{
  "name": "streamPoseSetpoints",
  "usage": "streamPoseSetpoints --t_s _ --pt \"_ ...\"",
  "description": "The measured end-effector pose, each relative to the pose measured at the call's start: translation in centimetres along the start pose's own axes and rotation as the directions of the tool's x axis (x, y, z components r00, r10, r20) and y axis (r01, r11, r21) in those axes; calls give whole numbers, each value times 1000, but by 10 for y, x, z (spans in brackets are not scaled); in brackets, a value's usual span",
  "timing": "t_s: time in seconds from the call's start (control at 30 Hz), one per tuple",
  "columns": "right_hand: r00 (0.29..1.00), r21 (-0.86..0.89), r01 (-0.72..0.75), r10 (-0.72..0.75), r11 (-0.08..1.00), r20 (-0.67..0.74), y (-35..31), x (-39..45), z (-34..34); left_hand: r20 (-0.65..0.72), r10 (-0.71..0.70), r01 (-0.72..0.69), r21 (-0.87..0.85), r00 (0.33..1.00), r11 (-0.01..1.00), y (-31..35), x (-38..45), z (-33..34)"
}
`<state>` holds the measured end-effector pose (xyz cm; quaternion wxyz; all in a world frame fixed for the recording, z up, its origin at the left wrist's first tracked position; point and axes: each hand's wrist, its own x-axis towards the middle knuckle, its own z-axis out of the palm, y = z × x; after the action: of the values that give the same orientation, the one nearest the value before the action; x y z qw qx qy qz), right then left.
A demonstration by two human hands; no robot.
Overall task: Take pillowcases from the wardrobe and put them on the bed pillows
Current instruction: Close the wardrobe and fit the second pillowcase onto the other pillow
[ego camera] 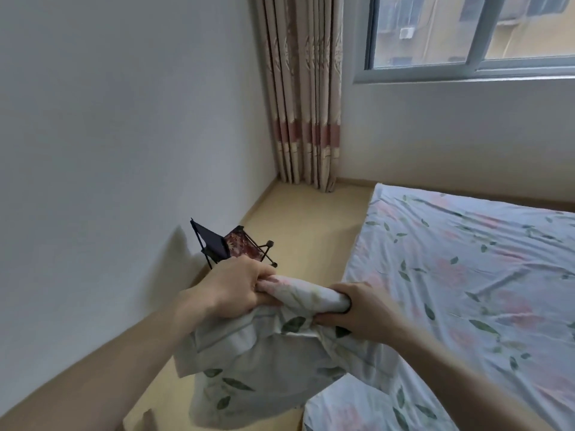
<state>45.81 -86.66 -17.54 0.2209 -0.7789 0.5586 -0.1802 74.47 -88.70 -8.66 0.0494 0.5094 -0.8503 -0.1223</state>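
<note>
The pillowcase (273, 353), white with green leaves and faint pink flowers, hangs in the air in front of me, over the floor just left of the bed's near corner. Its top edge is bunched into a roll between my hands, and the rest droops below them in loose folds. My left hand (236, 289) grips the left end of that roll, fingers curled tight over the cloth. My right hand (357, 309) clutches the right end, thumb and fingers wrapped around it; something dark shows at my fingers, but I cannot tell what.

To the right lies the bed (466, 275), covered with a wrinkled sheet in the same leafy print. Beyond my left hand, against the white wall (124, 119), stands a small folding chair (224, 244) on the yellow floor (305, 225). In the far corner hangs a beige curtain (305, 88) with reddish bands, beside a window (466, 35).
</note>
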Motion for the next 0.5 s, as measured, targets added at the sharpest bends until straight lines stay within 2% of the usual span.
streamPoseSetpoints --t_s 0.17,0.5 --pt "992 3 -105 104 995 -65 12 49 28 92 102 -105 21 991 994 -61 74 6" --pt "916 -50 -383 372 922 -152 17 195 73 183 346 -319 -160 920 934 -208 235 30"
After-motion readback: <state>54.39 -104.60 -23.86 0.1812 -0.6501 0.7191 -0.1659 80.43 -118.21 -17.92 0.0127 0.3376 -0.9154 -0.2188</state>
